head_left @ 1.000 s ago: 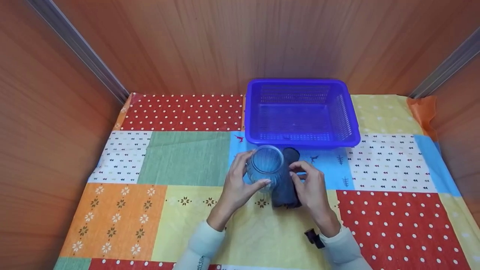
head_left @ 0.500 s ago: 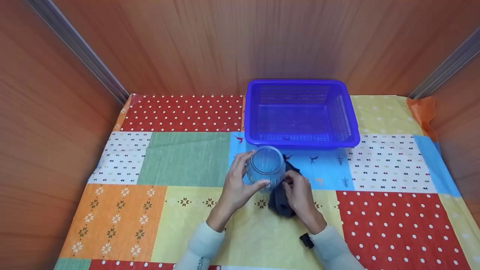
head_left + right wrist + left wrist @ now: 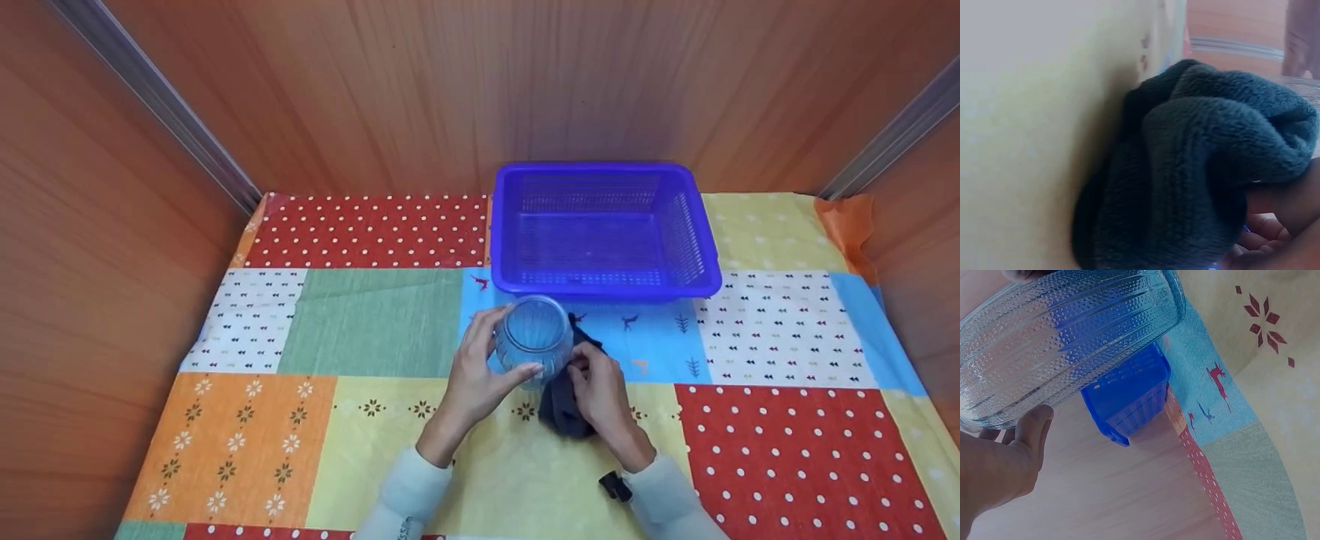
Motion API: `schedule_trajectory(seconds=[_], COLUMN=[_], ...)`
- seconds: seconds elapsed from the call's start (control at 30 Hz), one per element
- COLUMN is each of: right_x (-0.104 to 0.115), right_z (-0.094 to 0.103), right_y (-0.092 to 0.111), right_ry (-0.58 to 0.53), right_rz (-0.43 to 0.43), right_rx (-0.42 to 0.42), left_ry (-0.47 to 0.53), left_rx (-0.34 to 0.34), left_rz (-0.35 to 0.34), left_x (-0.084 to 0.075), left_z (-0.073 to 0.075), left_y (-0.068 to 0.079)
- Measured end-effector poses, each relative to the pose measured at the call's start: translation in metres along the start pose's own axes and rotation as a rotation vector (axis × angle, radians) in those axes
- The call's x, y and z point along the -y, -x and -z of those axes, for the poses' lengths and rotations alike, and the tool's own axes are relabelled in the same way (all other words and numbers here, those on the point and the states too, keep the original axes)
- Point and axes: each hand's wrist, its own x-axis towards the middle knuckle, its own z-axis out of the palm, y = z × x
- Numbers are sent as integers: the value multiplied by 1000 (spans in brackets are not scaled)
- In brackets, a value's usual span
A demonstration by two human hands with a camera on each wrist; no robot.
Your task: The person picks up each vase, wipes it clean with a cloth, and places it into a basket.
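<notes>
A ribbed, bluish clear glass jar stands with its round mouth tipped toward the head camera. My left hand grips it from the left, thumb across its near side. Up close, the left wrist view shows dimpled glass above the thumb and fingers of the left hand. A dark grey plush cloth hangs bunched at the jar's right side, pinched by my right hand. In the right wrist view the folded cloth hides most of the fingers.
Behind the jar, a purple plastic basket with slotted walls sits near the back wooden panel. A patchwork-print tablecloth covers the table. Wooden panels also rise at left and right.
My right hand has moved left and slightly down to the jar's side. The cloth, earlier a long roll beside the jar, is now bunched lower in its grip. My left hand keeps its hold.
</notes>
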Motion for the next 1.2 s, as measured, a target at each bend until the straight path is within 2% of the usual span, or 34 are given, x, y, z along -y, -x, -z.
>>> schedule_trajectory(seconds=[0.1,0.33,0.53,0.67,0.87,1.03,1.2], right_x=[11,44,70,76,70,60,54], right_z=[10,36,47,48,48,48,49], right_y=[2,1,-2,-4,-3,0,1], right_ry=[-37,-111,-115,-96,-138,-222,-279], right_rz=[2,70,149,153,145,146,132], right_rx=[-17,-111,-151,-152,-146,-139,-116], left_ry=[-8,-11,-18,-23,-80,-128,-8], left_rx=[-7,-13,-12,-17,-24,41,194], left_rz=[-8,-2,-4,12,0,-15,7], left_x=[-1,-4,-4,-3,-3,-3,2], left_z=[0,2,2,2,2,8,21], left_y=[1,3,3,4,5,0,-8])
